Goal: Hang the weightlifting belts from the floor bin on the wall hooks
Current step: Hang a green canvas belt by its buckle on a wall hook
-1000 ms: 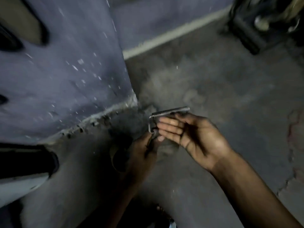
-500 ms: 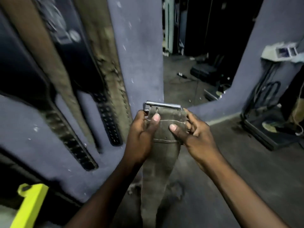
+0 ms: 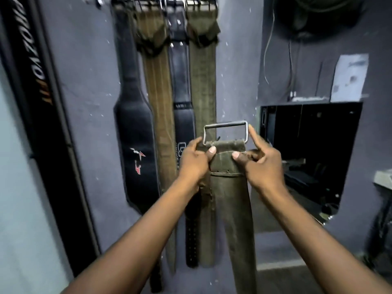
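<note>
I hold an olive-green canvas belt (image 3: 230, 200) upright in front of the grey wall, its metal buckle (image 3: 225, 131) on top and its strap hanging down. My left hand (image 3: 194, 161) grips the belt's left edge just under the buckle. My right hand (image 3: 259, 162) pinches the right edge, with its forefinger along the buckle's side. Several belts hang on the wall behind: a black padded belt (image 3: 135, 132), a tan belt (image 3: 158, 92), a dark belt (image 3: 180, 81) and an olive belt (image 3: 202, 85). Their buckles sit on hooks (image 3: 191, 2) at the top edge. The floor bin is out of view.
A dark vertical panel with orange lettering (image 3: 36, 71) stands at the left. To the right, a dark opening (image 3: 311, 149) in the wall shows equipment inside. A paper sheet (image 3: 347, 77) and cables (image 3: 273, 52) hang on the right wall.
My view has swung up from the floor to the wall. Both hands have lifted the olive belt from near the floor to chest height before the hanging belts.
</note>
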